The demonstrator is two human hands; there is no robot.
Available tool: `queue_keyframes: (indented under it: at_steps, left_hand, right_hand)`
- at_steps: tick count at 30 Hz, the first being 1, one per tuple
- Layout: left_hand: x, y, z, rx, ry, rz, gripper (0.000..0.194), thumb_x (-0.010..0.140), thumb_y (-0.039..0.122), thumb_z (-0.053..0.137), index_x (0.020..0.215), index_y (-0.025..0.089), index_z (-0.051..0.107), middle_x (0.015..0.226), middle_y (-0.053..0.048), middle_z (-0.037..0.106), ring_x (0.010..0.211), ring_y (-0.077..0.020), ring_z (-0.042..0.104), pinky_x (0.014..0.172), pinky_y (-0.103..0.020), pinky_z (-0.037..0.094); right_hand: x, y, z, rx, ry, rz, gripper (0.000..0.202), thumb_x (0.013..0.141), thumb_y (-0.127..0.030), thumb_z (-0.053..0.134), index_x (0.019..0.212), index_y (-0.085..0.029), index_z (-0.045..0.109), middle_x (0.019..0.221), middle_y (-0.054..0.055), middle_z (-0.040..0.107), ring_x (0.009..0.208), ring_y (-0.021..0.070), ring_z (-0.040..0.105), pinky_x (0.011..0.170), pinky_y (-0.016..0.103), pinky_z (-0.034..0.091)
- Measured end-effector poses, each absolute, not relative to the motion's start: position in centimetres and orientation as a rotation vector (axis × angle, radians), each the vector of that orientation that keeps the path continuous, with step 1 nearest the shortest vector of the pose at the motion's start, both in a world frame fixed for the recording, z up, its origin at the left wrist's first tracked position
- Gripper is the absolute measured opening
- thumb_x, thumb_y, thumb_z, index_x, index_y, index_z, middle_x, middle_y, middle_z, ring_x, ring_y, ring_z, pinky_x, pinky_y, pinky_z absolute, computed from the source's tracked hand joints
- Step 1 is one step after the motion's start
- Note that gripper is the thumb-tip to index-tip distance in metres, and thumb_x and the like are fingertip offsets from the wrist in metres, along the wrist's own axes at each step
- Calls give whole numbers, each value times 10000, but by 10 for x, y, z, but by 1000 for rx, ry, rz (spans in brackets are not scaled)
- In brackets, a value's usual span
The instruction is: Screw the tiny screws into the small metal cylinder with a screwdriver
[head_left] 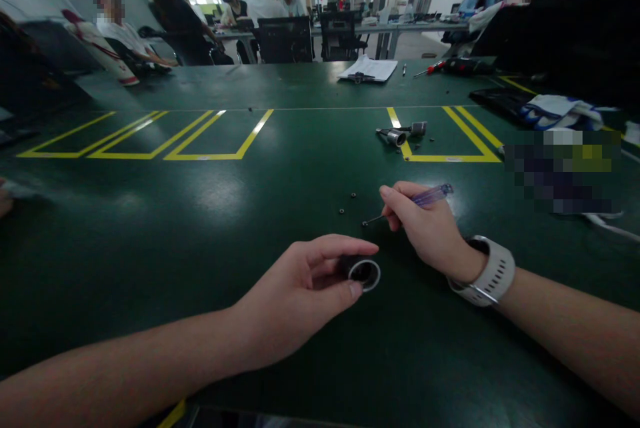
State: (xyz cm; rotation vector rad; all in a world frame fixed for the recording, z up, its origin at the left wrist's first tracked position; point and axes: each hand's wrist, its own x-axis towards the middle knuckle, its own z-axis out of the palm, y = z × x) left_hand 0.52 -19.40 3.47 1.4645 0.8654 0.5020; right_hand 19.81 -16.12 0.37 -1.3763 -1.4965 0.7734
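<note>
My left hand (310, 288) is closed around a short dark metal cylinder (365, 273), whose open, silver-rimmed end faces me. Thumb and fingers press on its sides. Just to the right and farther off, my right hand (420, 218) grips a small screwdriver (433, 196) by its clear purple handle. The thin shaft slants down to the left, and its tip is at a tiny nut-like part (365, 223) on the table. Two more tiny parts like it, one nearer (341, 211) and one farther (353, 195), lie to the left of the tip.
Metal cylindrical parts (397, 138) lie by the yellow tape (450, 159) on the green table (210, 215). A clipboard with paper (369, 69) and a red screwdriver (430, 69) are farther back. Cloth gloves (563, 111) lie at right. Several people sit beyond; another hand (5, 200) shows at left.
</note>
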Motion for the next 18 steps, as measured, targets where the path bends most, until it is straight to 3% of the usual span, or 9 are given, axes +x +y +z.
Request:
queue_keyframes:
  at_steps: [9,18]
  left_hand:
    - [11,-189,42,1169,1090,607,352,704,108,645,1044,202,652,929,-12,719,896,-151,651,811,-266,503]
    - [11,-182,32,1131,1143,797,335,684,151,688,1015,197,656,952,-15,712,883,-144,641,789,-253,491]
  right_hand:
    - [195,-172,6,-1325,-1613,641,362,892,-346,474,579,-176,541,507,-30,507,502,104,479,496,247,365]
    - [195,-194,14,-947,-1457,689,304,897,-313,485,630,-186,560,578,-11,521,522,108,484,469,256,374]
